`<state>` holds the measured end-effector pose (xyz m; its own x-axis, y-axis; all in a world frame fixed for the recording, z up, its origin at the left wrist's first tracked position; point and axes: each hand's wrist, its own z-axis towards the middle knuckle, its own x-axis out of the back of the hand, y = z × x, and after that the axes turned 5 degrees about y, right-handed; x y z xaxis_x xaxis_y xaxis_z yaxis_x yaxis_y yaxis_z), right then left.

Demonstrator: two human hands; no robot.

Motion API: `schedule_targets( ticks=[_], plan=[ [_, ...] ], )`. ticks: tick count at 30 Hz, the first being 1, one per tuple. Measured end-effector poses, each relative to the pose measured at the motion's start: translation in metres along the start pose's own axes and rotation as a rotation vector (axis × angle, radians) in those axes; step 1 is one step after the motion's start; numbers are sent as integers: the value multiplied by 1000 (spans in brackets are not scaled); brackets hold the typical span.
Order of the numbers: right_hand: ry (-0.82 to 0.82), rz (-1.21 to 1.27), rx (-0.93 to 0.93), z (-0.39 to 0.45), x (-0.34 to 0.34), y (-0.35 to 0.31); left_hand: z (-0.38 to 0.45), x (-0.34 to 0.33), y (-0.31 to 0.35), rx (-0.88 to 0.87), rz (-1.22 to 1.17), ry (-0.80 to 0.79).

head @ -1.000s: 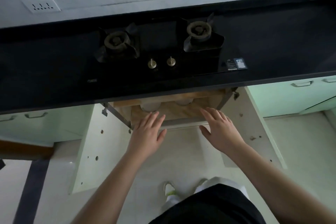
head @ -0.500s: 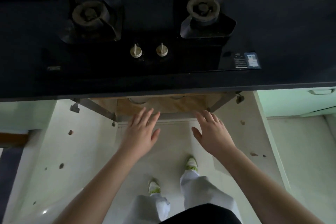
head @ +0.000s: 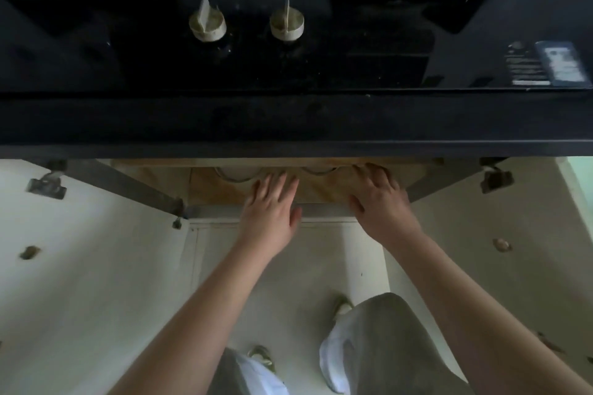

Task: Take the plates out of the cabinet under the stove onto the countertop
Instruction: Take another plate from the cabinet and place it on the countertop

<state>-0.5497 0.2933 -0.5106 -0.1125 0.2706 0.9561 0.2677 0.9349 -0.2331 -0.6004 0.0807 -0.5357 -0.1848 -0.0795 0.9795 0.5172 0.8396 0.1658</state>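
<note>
Reaching into the open cabinet (head: pixel 224 189) below the black glass gas stove (head: pixel 288 67); view from above.

Left hand (head: pixel 271 212): fingers straight and spread, nothing held, tips over the paper-lined shelf near the rim of the left pale round plate (head: pixel 237 174). Right hand (head: pixel 378 199): fingers extended, slightly bent, holding nothing as far as visible; fingertips run under the overhang, so contact is uncertain.

Plates: only two curved rims visible, at 12 o'clock from the hands, just under the black surface (head: pixel 288 125) front edge. Right plate rim (head: pixel 319 171) sits between the hands. Stack height hidden.

Judgement: the step is getting a grip on a plate. Best to slide fingers under the rim, thumbs on top, one hand each side, then draw toward 6 o'clock before lifting.

Room: surface edge overhangs the shelf closely, so little headroom; lifting early risks knocking it. White open doors (head: pixel 96 266) flank at 9 and 3 o'clock. Floor side at 6 o'clock is open apart from the person's own legs.
</note>
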Motion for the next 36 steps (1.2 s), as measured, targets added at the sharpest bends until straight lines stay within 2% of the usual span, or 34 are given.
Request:
schedule_targets(
  ticks=[10, 15, 20, 25, 29, 36],
  plan=[
    [225, -100, 28, 67, -84, 19, 72, -84, -23, -8, 148, 199],
    [387, -123, 93, 81, -103, 31, 82, -109, -31, -76, 92, 430],
    [492, -121, 132, 85, -116, 34, 87, -120, -35, -102, 138, 559],
    [582, -149, 155, 83, -127, 41, 88, -120, -35, -98, 110, 609],
    [610, -142, 172, 85, -132, 44, 86, -119, -34, -92, 122, 575],
    [522, -114, 161, 81, -127, 44, 85, -107, -30, -79, 79, 504]
  ],
)
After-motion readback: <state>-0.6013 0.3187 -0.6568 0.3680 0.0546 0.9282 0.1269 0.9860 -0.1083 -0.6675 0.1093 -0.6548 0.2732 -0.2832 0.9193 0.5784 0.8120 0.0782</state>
